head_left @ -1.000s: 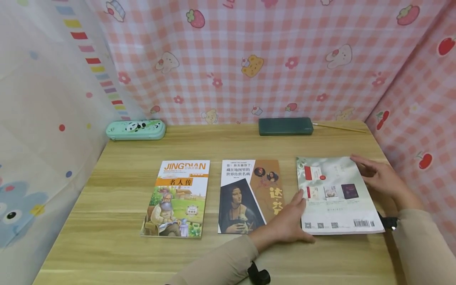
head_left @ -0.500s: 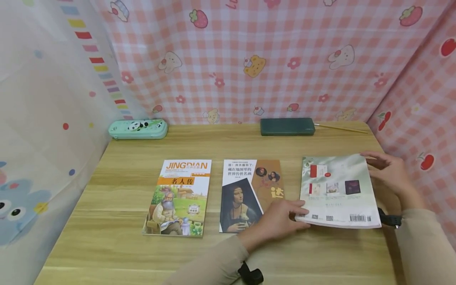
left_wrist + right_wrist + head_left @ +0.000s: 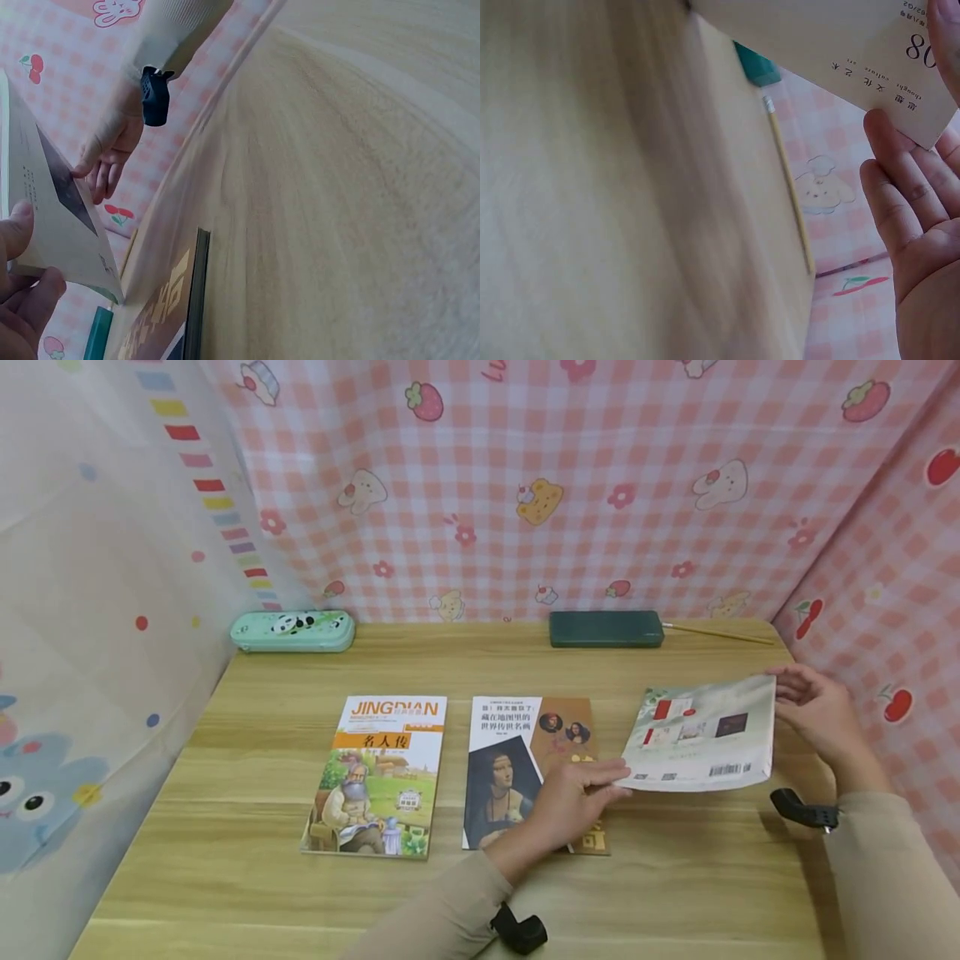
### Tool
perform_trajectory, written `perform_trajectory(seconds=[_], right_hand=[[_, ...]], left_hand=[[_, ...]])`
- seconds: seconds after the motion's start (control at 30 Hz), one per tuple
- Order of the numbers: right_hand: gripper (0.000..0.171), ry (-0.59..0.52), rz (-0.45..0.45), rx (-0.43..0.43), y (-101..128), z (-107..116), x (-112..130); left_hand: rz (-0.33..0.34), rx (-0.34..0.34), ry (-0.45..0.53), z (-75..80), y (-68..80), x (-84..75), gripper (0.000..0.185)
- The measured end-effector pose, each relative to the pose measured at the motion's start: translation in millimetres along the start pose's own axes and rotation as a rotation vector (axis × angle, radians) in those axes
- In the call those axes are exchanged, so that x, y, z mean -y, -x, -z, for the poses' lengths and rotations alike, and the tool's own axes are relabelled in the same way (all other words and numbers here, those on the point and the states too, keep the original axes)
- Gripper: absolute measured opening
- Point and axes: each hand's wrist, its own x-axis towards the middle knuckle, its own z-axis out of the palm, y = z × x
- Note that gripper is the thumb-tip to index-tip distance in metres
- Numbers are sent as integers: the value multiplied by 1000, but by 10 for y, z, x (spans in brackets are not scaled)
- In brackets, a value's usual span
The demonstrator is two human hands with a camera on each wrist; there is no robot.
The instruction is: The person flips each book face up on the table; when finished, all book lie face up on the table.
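A pale green and white magazine (image 3: 697,735) is lifted and tilted above the right side of the table, its back cover with a barcode facing up in the head view. At its near left corner my left hand (image 3: 566,802) pinches the edge between thumb and fingers. My right hand (image 3: 821,710) grips the far right corner; the right wrist view shows its fingers (image 3: 907,180) against the underside, which bears print. Partly under my left forearm and hand lies a brown and white book (image 3: 498,777) with a painted portrait. Left of that lies a book with an orange title (image 3: 375,777).
A mint panda pencil case (image 3: 292,632) stands at the table's back left. Farther right along the back lie a dark green case (image 3: 606,629) and a thin brush (image 3: 720,633). Patterned cloth (image 3: 465,485) hangs behind the wooden table (image 3: 225,827) and at both sides.
Both hands have raised the magazine off the table and tilted it, its near edge rising. My left hand has shifted left and up, over the portrait book; my right hand has risen slightly.
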Motion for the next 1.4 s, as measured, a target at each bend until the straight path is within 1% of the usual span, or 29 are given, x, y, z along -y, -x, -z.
perform_trajectory(seconds=[0.03, 0.1, 0.27, 0.37, 0.47, 0.5, 0.57, 0.67, 0.73, 0.83, 0.93, 1.03, 1.1, 1.17, 1.27, 1.33, 1.4], right_hand=[[45, -28, 4, 2, -12, -10, 16], [46, -50, 9, -13, -40, -36, 56], [52, -52, 27, -107, -107, -104, 176], [50, -40, 29, -145, -132, -138, 255], [44, -28, 16, -161, -149, -164, 336], [42, -30, 10, -166, -153, -173, 363], [38, 9, -11, -186, -162, -190, 415], [33, 17, -28, -225, -177, -214, 475], [31, 9, -26, -248, -183, -227, 500], [31, -48, -11, -274, -182, -242, 530], [29, -66, -13, -287, -178, -255, 571], [26, -49, -60, -290, -191, -269, 621], [23, 65, -127, -297, -203, -274, 654], [25, 237, -218, -299, -219, -272, 661], [47, 475, -333, -270, -240, -269, 614], [60, 537, -372, -240, -252, -274, 543], [68, 561, -391, -205, -258, -285, 459]], left_hand=[[-16, -10, -11, 11, -5, -4, 28], [-55, -31, -52, 29, -10, -14, 28], [-123, -73, -105, 49, -21, -42, 29], [-164, -85, -120, 52, -29, -67, 28], [-212, -118, -168, 56, -28, -84, 28], [-221, -134, -179, 59, -29, -88, 27], [-233, -168, -191, 63, -29, -91, 26], [-242, -212, -193, 69, -30, -89, 25], [-248, -232, -180, 70, -29, -87, 23], [-248, -257, -138, 63, -23, -91, 21], [-201, -273, -83, 66, -16, -114, 22], [-118, -275, 3, 70, -12, -138, 25], [-60, -271, 51, 66, -11, -150, 26], [-8, -254, 106, 47, -6, -154, 29], [73, -225, 179, 18, 7, -165, 32], [124, -214, 217, -8, 12, -155, 32], [185, -206, 250, -33, 24, -147, 30]])
